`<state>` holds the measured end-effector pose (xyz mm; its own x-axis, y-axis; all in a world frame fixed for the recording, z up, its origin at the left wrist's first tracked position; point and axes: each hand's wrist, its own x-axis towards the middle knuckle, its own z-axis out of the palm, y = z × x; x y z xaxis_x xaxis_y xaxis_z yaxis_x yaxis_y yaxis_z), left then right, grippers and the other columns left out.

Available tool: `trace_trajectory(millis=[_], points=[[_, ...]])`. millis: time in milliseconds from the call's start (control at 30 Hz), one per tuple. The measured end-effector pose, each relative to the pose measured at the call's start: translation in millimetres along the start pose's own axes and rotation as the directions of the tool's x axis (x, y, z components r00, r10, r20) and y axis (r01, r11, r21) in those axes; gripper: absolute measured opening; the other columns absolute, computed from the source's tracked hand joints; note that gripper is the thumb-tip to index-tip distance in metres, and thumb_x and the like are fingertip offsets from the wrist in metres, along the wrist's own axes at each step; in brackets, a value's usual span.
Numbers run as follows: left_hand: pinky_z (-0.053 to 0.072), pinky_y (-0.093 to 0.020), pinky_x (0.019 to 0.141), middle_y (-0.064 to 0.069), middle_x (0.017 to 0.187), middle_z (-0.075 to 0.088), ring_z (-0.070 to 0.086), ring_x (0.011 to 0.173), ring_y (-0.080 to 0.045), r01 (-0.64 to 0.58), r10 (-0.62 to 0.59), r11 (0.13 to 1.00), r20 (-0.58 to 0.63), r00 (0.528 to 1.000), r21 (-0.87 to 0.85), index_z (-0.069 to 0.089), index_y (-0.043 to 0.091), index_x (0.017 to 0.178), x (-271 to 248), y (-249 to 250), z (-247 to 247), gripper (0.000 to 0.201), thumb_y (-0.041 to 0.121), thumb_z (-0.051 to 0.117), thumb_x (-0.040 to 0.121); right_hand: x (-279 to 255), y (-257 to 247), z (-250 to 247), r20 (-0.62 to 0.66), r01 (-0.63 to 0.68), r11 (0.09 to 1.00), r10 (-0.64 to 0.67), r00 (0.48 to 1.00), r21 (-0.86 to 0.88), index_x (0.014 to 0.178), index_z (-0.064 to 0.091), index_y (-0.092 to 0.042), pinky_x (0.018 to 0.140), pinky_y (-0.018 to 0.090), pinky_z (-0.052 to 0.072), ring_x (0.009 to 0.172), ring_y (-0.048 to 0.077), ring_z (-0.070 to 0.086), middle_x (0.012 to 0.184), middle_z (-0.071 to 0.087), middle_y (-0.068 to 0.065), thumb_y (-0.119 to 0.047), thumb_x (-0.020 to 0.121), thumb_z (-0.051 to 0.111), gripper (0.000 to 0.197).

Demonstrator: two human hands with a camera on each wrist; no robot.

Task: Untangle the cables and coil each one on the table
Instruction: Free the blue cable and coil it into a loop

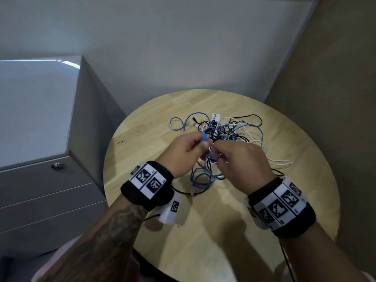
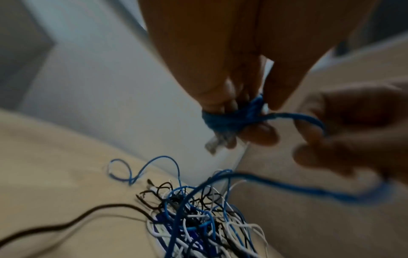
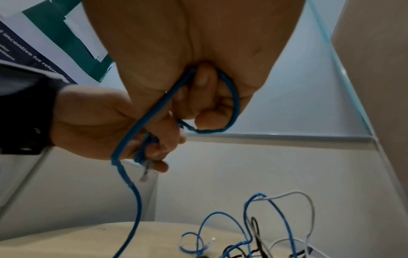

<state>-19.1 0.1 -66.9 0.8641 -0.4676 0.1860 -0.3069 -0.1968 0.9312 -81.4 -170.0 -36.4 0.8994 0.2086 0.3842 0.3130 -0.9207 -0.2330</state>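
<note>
A tangle of blue, white and black cables [image 1: 225,131] lies on the round wooden table [image 1: 223,220]. Above it my left hand [image 1: 189,153] holds turns of a blue cable [image 2: 234,118] wound round its fingertips, and a clear plug [image 2: 215,144] sticks out below them. My right hand [image 1: 242,159] pinches the same blue cable [image 3: 232,104] in a loop beside the left hand. From the hands the blue cable [image 3: 132,200] hangs down into the pile [image 2: 198,227]. Both hands are raised above the table.
A grey metal cabinet [image 1: 40,139] stands left of the table. Walls close in behind and on the right. A black cable [image 1: 183,192] trails over the table's near left part. A separate blue loop [image 1: 179,123] lies at the pile's far left.
</note>
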Motion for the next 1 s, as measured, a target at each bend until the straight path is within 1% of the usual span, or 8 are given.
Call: trace_trajectory(millis=[133, 300, 400, 467, 667, 767, 867, 1000], points=[[0.045, -0.046, 0.066, -0.010, 0.071, 0.053, 0.047, 0.066, -0.020, 0.015, -0.066, 0.971, 0.209, 0.976, 0.238, 0.059, 0.005, 0.088, -4, 5, 5, 0.043, 0.048, 0.056, 0.086, 3, 11, 8, -0.027, 0.021, 0.999, -0.022, 0.999, -0.032, 0.079, 0.064, -0.026, 0.058, 0.028, 0.029, 0.067, 0.025, 0.059, 0.077, 0.059, -0.004, -0.015, 0.075, 0.070, 0.014], [0.052, -0.044, 0.071, -0.007, 0.072, 0.061, 0.057, 0.070, -0.026, 0.010, -0.017, 0.975, 0.028, 0.999, 0.223, 0.058, 0.018, 0.078, -1, 5, -10, 0.029, 0.040, 0.051, 0.094, 8, 32, 20, -0.055, -0.022, 0.982, 0.033, 0.998, 0.188, 0.115, 0.066, -0.023, 0.091, 0.029, 0.044, 0.106, 0.013, 0.057, 0.115, 0.061, -0.004, -0.015, 0.084, 0.076, 0.034], [0.049, -0.035, 0.067, 0.010, 0.065, 0.059, 0.056, 0.065, -0.014, 0.053, -0.046, 0.988, -0.052, 0.998, 0.144, 0.056, 0.022, 0.070, 0, 4, -19, 0.031, 0.036, 0.051, 0.097, 6, 37, 20, 0.124, -0.325, 0.617, 0.346, 0.930, 0.717, 0.100, 0.069, -0.014, 0.068, 0.028, 0.054, 0.068, 0.007, 0.065, 0.087, 0.070, -0.003, -0.001, 0.093, 0.067, 0.016], [0.044, -0.021, 0.058, 0.009, 0.067, 0.057, 0.053, 0.063, -0.012, 0.063, -0.053, 0.991, -0.087, 0.995, 0.121, 0.055, 0.022, 0.069, 0, 7, -22, 0.032, 0.026, 0.051, 0.101, 5, 37, 19, 0.235, -0.404, 0.465, 0.378, 0.895, 0.788, 0.093, 0.068, -0.014, 0.057, 0.032, 0.053, 0.050, 0.010, 0.053, 0.068, 0.063, -0.003, -0.001, 0.098, 0.059, 0.016], [0.040, -0.025, 0.049, 0.000, 0.058, 0.042, 0.044, 0.048, -0.016, 0.178, -0.188, 0.982, -0.202, 0.961, -0.068, 0.052, 0.017, 0.061, 1, 5, -51, 0.038, 0.025, 0.055, 0.098, 9, 55, -3, 0.021, -0.311, 0.681, 0.398, 0.917, 0.663, 0.081, 0.061, -0.017, 0.054, 0.022, 0.034, 0.056, 0.007, 0.037, 0.059, 0.045, -0.010, -0.022, 0.094, 0.071, 0.017], [0.042, -0.026, 0.050, 0.000, 0.051, 0.028, 0.026, 0.043, -0.015, 0.229, -0.266, 0.945, -0.140, 0.954, -0.235, 0.044, 0.017, 0.056, -2, 4, -70, 0.039, 0.029, 0.054, 0.091, 8, 76, -13, -0.089, -0.318, 0.755, 0.443, 0.892, 0.574, 0.074, 0.059, -0.010, 0.062, 0.029, 0.033, 0.065, 0.010, 0.042, 0.067, 0.050, 0.006, -0.034, 0.100, 0.061, 0.036], [0.037, -0.025, 0.045, 0.005, 0.045, 0.021, 0.019, 0.039, -0.011, 0.333, -0.333, 0.783, 0.098, 0.938, -0.526, 0.040, 0.020, 0.053, -2, 9, -68, 0.044, 0.030, 0.046, 0.095, 9, 81, -2, -0.117, -0.364, 0.832, 0.447, 0.887, 0.418, 0.072, 0.056, -0.004, 0.059, 0.035, 0.036, 0.061, 0.021, 0.044, 0.064, 0.051, 0.016, -0.042, 0.102, 0.055, 0.048], [0.040, -0.021, 0.044, 0.009, 0.042, 0.024, 0.016, 0.041, -0.008, 0.294, -0.249, 0.282, 0.226, 0.942, -0.913, 0.047, 0.020, 0.056, -5, 23, -56, 0.039, 0.034, 0.046, 0.093, 9, 67, 22, -0.013, -0.439, 0.857, 0.459, 0.888, 0.271, 0.069, 0.057, -0.009, 0.060, 0.038, 0.043, 0.064, 0.031, 0.054, 0.061, 0.055, 0.007, -0.050, 0.100, 0.052, 0.051]])
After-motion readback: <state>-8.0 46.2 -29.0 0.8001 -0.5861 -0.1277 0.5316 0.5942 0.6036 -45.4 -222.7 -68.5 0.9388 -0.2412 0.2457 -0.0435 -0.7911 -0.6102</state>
